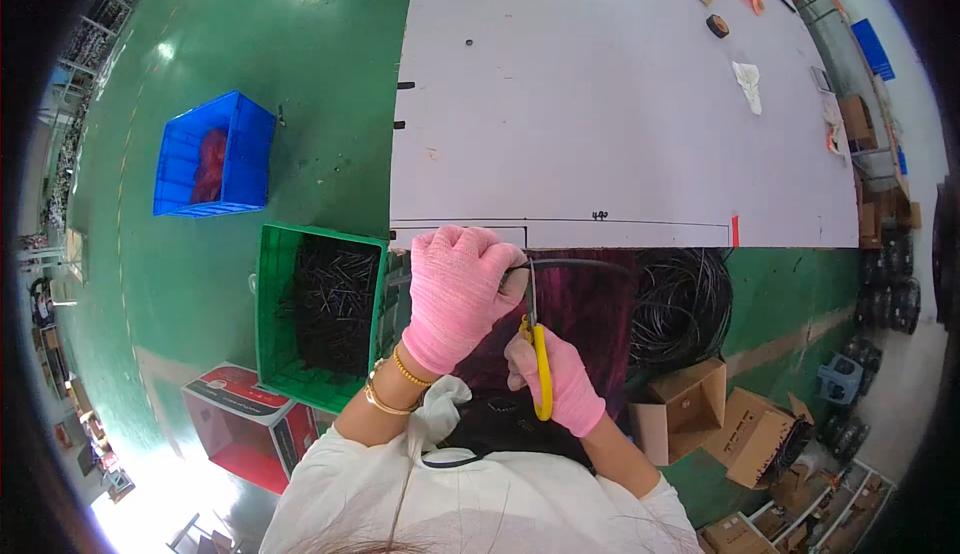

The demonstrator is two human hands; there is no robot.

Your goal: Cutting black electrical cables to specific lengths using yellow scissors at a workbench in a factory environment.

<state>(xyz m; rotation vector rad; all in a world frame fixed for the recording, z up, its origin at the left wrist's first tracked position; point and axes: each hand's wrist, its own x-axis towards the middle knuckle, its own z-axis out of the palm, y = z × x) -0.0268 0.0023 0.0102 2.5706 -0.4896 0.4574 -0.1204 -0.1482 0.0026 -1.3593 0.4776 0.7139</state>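
Note:
My left hand [458,294], in a pink glove, is closed around a black cable or thin tube [585,265] at the front edge of the white table. The stretch inside my fist is hidden. To the right, the black length runs toward a large black coil [680,304] below the table edge. In my right hand [562,379], also pink-gloved, are scissors with yellow handles [542,374]. Their blades point up, crossing the black length just right of my left fist. Whether the blades are apart or together cannot be made out.
The white table [600,134] bears drawn measuring lines, a red mark, a tape roll [717,25] and cloth scraps. At left stand a green bin [270,304] of short black pieces, a blue crate [245,154] and a red-white box [245,414]. Cardboard boxes [690,409] are lower right.

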